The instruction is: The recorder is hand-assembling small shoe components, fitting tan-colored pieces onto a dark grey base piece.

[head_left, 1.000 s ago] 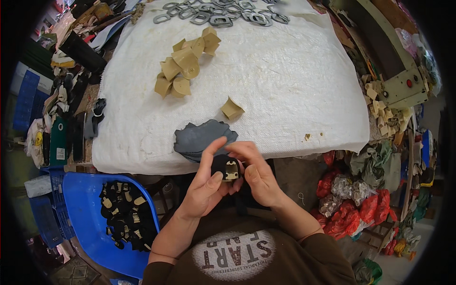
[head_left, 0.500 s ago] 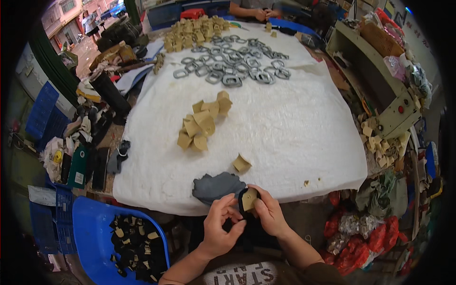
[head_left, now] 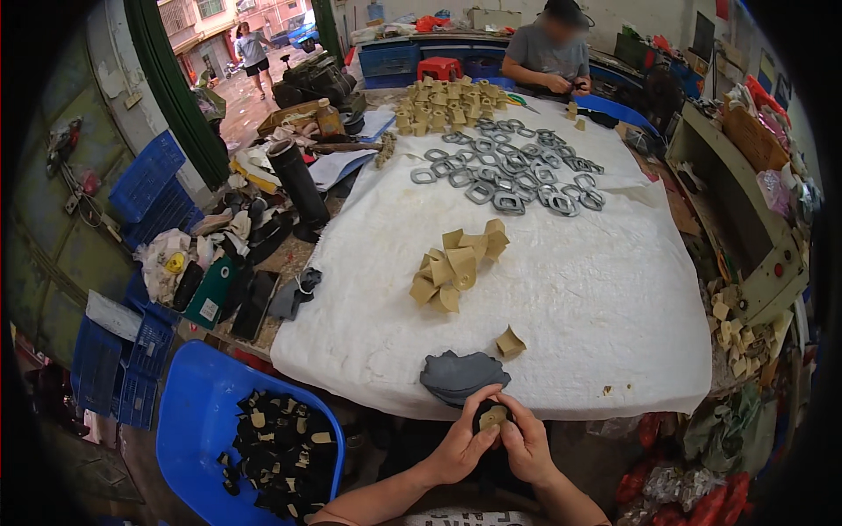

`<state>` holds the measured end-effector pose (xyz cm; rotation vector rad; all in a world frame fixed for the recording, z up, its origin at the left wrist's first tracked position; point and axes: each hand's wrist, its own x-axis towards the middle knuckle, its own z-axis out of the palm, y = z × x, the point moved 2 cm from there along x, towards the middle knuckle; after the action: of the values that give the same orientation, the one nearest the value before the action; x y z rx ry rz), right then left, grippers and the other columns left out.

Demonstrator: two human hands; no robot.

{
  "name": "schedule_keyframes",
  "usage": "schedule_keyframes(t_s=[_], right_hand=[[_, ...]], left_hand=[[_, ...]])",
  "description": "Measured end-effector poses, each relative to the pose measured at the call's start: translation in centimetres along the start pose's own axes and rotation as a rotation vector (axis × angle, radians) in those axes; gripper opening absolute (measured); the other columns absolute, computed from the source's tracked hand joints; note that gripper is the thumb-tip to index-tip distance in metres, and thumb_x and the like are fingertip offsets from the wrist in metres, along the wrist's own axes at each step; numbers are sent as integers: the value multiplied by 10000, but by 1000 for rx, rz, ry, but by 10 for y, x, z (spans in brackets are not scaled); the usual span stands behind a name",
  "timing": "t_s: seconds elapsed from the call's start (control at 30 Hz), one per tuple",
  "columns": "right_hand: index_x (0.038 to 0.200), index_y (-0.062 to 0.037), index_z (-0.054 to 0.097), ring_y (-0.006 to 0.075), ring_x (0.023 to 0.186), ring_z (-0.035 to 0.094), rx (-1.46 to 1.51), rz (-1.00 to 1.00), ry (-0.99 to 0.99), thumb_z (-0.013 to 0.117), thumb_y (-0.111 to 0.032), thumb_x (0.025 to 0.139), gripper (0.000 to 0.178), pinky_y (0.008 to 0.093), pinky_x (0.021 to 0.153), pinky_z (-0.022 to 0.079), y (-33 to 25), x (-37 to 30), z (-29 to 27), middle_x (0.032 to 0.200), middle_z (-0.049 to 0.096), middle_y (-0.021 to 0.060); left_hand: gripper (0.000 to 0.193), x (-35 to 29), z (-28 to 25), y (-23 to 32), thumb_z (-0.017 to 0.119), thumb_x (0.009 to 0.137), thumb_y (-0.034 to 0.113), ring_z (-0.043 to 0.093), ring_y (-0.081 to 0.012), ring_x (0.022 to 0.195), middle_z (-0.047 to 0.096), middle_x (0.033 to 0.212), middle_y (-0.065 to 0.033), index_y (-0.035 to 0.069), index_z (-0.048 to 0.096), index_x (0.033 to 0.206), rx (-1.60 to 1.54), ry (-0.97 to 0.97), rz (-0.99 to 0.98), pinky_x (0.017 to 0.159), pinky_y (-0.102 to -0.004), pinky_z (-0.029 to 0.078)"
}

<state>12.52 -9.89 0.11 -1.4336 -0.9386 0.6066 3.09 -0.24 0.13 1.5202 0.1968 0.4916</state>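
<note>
Black-and-tan curved shell: clasping in left hand, right hand; showing others covered inside blue plastic tub, nine o'clock; leaving tan shells bare, twelve.

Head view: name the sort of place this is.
Probably a small workshop: piled beige pieces and grey rings on a covered table, and a blue tub of black parts.

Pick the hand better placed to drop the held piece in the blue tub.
Probably left. The left hand and right hand are both on the black-and-tan piece, but the blue tub stands to the person's left, so the right would have farther to reach.
</note>
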Motion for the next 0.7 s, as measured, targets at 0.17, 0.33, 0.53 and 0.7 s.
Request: schedule_keyframes(t_s=[0.17, 0.33, 0.53, 0.7], right_hand=[[1192, 5, 536, 183, 669, 546, -358, 6, -123, 475, -71, 884, 324, 309, 646, 452, -3, 3, -8, 811, 581, 95], [1055, 7, 605, 197, 862, 529, -306, -265, -30, 492, -99, 891, 225, 315, 748, 429, -12, 20, -28, 921, 555, 95], [897, 2, 638, 183, 1015, 510, 560, 177, -464, 520, -97, 887, 154, 319, 906, 392, 3, 34, -21, 1134, 539, 110], [868, -2, 640, 206, 986, 529, 296, -35, -541, 538, -84, 879, 132, 341, 888, 410, -3, 33, -26, 1099, 572, 129]], left_hand=[[509, 2, -10, 2, 447, 947, 139, 480, -156, 980, 441, 1210, -121, 21, 241, 1398, 201, 43, 66, 890, -282, 401], [533, 1, -16, 7, 441, 934, 135, 441, -238, 1207, 409, 1323, -174, 4, 223, 1403, 22, -236, -128, 1018, -325, 321], [606, -3, -9, -2, 432, 930, 193, 417, -267, 1241, 403, 1329, -208, -4, 169, 1439, 1, -384, -174, 1047, -343, 285], [543, -7, -8, -3, 435, 920, 170, 514, -250, 1066, 517, 1150, -191, -26, 249, 1392, -25, -421, -212, 957, -340, 373]])
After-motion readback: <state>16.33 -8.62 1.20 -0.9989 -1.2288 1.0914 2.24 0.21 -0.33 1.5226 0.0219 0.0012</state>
